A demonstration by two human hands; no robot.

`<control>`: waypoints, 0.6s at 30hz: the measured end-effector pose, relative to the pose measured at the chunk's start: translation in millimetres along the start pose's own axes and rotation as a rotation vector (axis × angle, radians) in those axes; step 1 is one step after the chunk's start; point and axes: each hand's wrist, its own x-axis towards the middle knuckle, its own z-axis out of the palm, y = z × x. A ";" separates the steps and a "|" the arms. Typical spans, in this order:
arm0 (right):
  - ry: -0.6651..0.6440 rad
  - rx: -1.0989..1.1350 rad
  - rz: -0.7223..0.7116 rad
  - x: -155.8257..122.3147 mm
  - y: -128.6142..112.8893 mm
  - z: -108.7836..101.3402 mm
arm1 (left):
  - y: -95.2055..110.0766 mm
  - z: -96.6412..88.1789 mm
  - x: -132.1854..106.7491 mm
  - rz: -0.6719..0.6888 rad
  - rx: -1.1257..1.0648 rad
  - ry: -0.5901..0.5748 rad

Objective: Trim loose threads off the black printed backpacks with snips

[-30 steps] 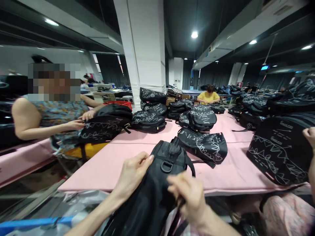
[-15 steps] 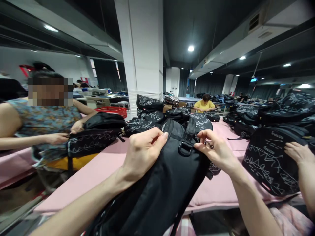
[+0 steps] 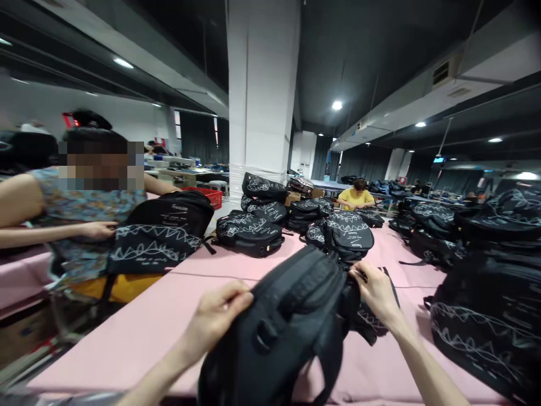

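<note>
A black backpack point(image 3: 291, 316) is held in front of me, its back panel and shoulder strap partly towards me. With fingers pinched, my left hand point(image 3: 211, 321) grips its left edge. My right hand point(image 3: 374, 287) is closed at its far right side; what exactly sits between those fingertips is hard to see. Below the right hand lies a black piece with white zigzag drawings point(image 3: 374, 316), partly hidden by the backpack.
A pink-covered table point(image 3: 156, 321) carries several black bags with white line drawings, including a nearby bag point(image 3: 477, 332) on the right. At left, a person in a patterned top point(image 3: 84, 208) handles another backpack point(image 3: 164, 231). A white pillar point(image 3: 262, 90) stands behind.
The backpack has turned and dropped lower; both hands moved down with it. The left-hand person's bag now stands more upright. The other person's hand at right has left view.
</note>
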 end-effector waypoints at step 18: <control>-0.003 0.238 -0.136 5.8 -57.1 27.1 | 54.2 47.6 -6.4 0.525 0.976 0.259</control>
